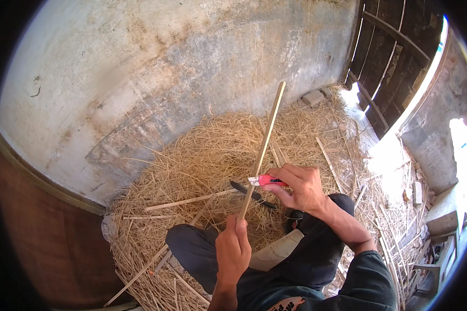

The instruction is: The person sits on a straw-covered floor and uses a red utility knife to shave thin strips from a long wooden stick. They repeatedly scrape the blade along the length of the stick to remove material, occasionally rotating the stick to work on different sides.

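Observation:
My left hand point(233, 250) is wrapped round the lower end of a long, pale wooden strip point(269, 129), which slants up and away to the right. In my right hand point(302, 187) is a red utility knife point(270, 180), its short blade against the strip a little above my left hand. A dark-bladed knife point(251, 194) lies on the straw beneath the strip, partly hidden by it. Across my lap, between my bent legs, rests a pale beige piece point(277, 251) whose kind I cannot make out.
Straw and shavings point(202, 150) cover the floor around me, with several loose wooden strips point(189, 200) among them. A stained wall point(192, 67) rises ahead. A brown panel point(52, 228) stands at left, a dark plank door point(392, 57) at far right. Bricks point(313, 98) lie by the wall.

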Tool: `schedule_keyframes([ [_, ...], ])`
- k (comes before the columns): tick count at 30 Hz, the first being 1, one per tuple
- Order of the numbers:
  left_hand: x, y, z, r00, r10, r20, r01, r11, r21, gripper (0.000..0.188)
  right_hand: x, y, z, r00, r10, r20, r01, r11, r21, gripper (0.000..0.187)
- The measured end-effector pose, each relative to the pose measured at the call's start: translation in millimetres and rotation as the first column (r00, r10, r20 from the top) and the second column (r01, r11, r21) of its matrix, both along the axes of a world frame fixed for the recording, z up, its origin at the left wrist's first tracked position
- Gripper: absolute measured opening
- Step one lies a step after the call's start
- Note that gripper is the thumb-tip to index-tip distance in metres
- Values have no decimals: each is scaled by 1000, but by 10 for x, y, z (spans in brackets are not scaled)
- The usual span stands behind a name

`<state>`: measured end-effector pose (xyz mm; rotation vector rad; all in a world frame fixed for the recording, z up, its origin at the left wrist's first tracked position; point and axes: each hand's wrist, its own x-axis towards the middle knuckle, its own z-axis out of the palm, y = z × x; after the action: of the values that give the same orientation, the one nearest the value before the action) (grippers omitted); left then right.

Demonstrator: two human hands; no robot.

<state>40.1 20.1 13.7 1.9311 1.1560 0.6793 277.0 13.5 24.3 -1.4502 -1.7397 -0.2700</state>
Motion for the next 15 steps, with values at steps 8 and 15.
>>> schedule_keyframes([
  [8,-111,-51,-60,998,10,-55,-9,1000,17,31,170,119,23,999,-32,-20,33,999,29,23],
  [15,-350,-213,-192,996,-25,-84,19,997,-70,38,694,361,18,960,-244,-135,253,966,57,29],
])
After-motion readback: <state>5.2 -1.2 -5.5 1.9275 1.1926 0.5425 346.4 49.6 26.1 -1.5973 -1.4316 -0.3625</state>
